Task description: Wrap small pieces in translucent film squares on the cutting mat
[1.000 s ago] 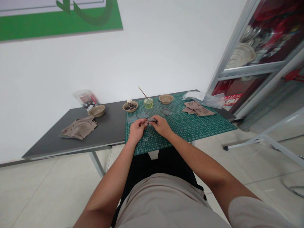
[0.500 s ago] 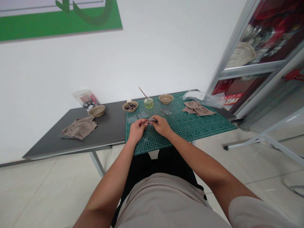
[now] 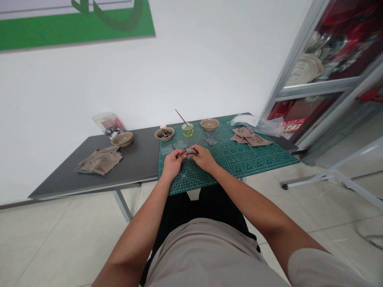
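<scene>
Fingers: left hand and right hand both pinch one small grey piece.
Piece: just above the green mat, near its front-left corner.
Behind: two grey squares, a yellow-green cup.

The cutting mat is dark green with a pale printed grid and geometric lines. The table under it is dark grey. Two crumpled cloths are dull beige-brown. Three small bowls are tan. The little glass cup holds yellow-green liquid. The wall sign is green with a grey border.
</scene>
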Demonstrator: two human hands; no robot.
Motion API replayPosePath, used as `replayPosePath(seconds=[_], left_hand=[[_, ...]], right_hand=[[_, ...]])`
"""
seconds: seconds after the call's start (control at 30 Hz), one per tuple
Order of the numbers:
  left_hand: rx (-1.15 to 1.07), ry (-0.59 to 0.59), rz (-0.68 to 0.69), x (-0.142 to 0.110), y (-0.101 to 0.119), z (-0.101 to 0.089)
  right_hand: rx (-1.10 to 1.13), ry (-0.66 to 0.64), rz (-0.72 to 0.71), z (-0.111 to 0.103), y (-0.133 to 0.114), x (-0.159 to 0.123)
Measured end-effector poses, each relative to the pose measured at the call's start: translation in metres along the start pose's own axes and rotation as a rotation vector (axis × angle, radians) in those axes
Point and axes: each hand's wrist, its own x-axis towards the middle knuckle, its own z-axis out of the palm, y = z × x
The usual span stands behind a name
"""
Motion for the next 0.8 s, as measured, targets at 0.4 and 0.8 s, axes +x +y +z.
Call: replayPosePath(seconds=[0.4,0.8], left_hand=[[-0.005,-0.004,0.012,0.0002,-0.0023,0.0008],[-0.033,-0.018,0.021,0.0026,-0.0089,0.0007]], right_hand=[[-0.016,0.018,0.022,0.0001,0.0001,-0.0008],[-0.064,-0.034,-0.006,0.0007,0.0007,-0.0002]])
